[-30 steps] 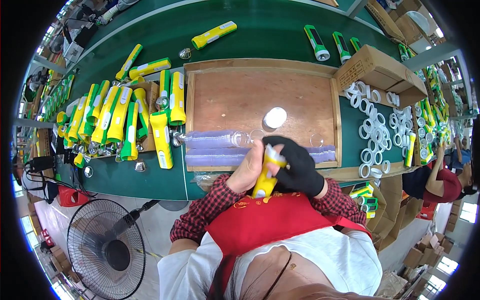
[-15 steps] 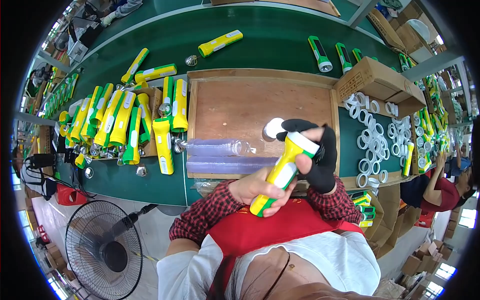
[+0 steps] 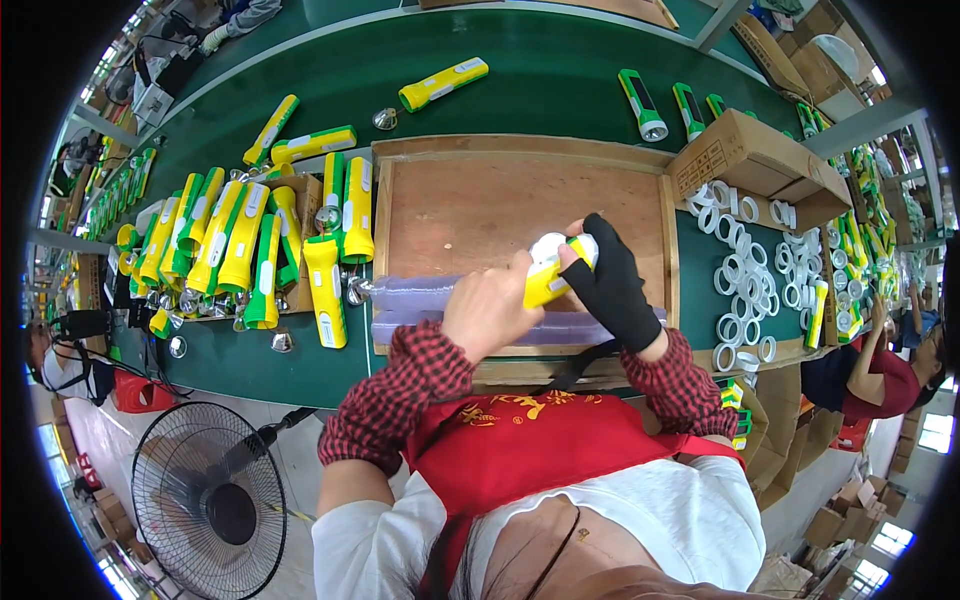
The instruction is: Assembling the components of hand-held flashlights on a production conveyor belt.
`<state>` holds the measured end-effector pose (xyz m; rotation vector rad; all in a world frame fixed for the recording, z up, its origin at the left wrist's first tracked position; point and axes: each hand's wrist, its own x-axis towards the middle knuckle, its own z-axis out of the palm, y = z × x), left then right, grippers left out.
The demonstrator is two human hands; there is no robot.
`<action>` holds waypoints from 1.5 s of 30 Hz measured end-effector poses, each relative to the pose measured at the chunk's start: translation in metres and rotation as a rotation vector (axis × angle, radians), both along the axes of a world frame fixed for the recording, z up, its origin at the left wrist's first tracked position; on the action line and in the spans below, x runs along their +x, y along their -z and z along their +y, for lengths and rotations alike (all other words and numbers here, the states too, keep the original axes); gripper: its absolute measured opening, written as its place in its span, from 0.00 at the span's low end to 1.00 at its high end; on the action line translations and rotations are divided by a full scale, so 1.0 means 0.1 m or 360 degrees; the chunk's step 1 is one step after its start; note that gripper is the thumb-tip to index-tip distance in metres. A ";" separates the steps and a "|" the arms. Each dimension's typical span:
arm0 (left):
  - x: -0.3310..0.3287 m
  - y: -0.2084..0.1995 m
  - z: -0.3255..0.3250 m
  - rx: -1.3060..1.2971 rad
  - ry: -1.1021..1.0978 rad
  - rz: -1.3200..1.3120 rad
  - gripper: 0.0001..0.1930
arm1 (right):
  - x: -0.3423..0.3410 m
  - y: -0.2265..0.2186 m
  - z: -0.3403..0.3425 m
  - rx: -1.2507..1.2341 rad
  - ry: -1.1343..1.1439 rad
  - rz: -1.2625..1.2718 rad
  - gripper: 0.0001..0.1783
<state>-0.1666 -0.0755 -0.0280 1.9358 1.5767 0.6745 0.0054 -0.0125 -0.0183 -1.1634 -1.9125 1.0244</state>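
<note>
A yellow and green flashlight [image 3: 543, 287] with a white rim at its head is held over the wooden tray [image 3: 520, 149]. My left hand [image 3: 490, 312] is closed round its body and hides its tail end. My right hand [image 3: 608, 282], in a black fingerless glove, grips the head end, fingers curled over the white rim. Just behind the head shows a white round piece [image 3: 547, 246], partly covered by the flashlight. Under my left hand lie two clear purplish plastic tubes [image 3: 415, 294] along the tray's near side.
Left of the tray, several yellow and green flashlights [image 3: 240, 240] are piled, with shiny reflectors [image 3: 282, 342] around them. White rings [image 3: 740, 285] lie scattered at right beside a cardboard box [image 3: 755, 165]. More flashlights [image 3: 640, 105] rest at the far side. A fan [image 3: 215, 500] stands at lower left.
Both hands have carried the flashlight forward, away from my chest, to above the tray. My left hand has turned so its back faces up, and my right hand has shifted on the head.
</note>
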 end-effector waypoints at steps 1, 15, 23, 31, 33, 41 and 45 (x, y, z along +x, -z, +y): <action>-0.01 0.00 0.03 -0.0055 -0.0104 0.0280 0.23 | 0.02 -0.01 0.05 0.0007 -0.0010 0.0004 0.17; -0.21 0.04 0.45 0.0005 -0.0111 0.0185 0.18 | -0.17 0.14 0.63 -0.0227 -0.0282 0.0322 0.24; -0.43 0.09 1.06 0.0453 -0.0274 0.0262 0.33 | -0.31 0.13 1.39 0.0073 -0.0142 0.0273 0.19; -1.56 0.66 2.42 -0.0541 -0.1407 -0.2439 0.27 | -0.02 0.60 2.64 0.1280 0.0154 -0.0639 0.21; -1.43 0.65 2.66 -0.0662 -0.1519 -0.2503 0.26 | 0.27 0.93 2.84 0.1027 0.0079 -0.0796 0.22; -1.16 0.51 2.48 0.0321 -0.1086 -0.1700 0.14 | -0.05 0.43 2.42 0.0869 0.0028 -0.0515 0.11; -0.88 0.02 1.76 0.0560 -0.0602 -0.1563 0.18 | -0.32 -0.07 1.79 0.0315 -0.0061 0.0136 0.16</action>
